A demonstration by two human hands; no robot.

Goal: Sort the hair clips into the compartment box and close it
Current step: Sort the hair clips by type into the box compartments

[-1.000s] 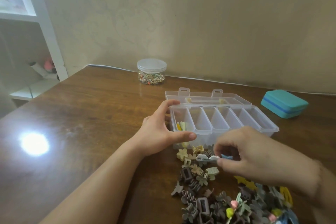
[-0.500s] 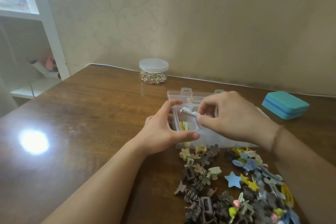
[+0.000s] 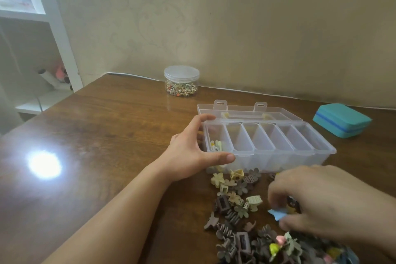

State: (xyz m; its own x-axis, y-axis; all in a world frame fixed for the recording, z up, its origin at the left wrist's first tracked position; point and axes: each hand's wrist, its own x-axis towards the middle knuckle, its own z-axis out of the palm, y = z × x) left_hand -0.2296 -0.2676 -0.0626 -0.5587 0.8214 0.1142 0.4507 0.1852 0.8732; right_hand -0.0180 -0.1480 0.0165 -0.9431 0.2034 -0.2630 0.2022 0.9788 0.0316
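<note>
A clear plastic compartment box (image 3: pixel 312 157) stands open on the wooden table, its lid (image 3: pixel 246 111) folded back flat behind it. Its leftmost compartment holds a few yellow and white clips (image 3: pixel 216 146); the other compartments look empty. My left hand (image 3: pixel 190 152) grips the box's left end, thumb along the front wall and index finger on the back corner. A pile of beige, brown and coloured hair clips (image 3: pixel 237 201) lies in front of the box. My right hand (image 3: pixel 321 201) is down on the pile, fingers pinching a blue star-shaped clip (image 3: pixel 277 213).
A lidded clear jar (image 3: pixel 181 81) of small colourful pieces stands near the wall. A teal case (image 3: pixel 342 122) lies at the right back. White shelving (image 3: pixel 53 34) stands past the table's left edge. A bright light reflection (image 3: pixel 44 164) sits on the table at left.
My right hand has gone from over the leftmost compartment, where it held a white clip, back down to the pile and now pinches a blue star clip. My left hand stayed on the box.
</note>
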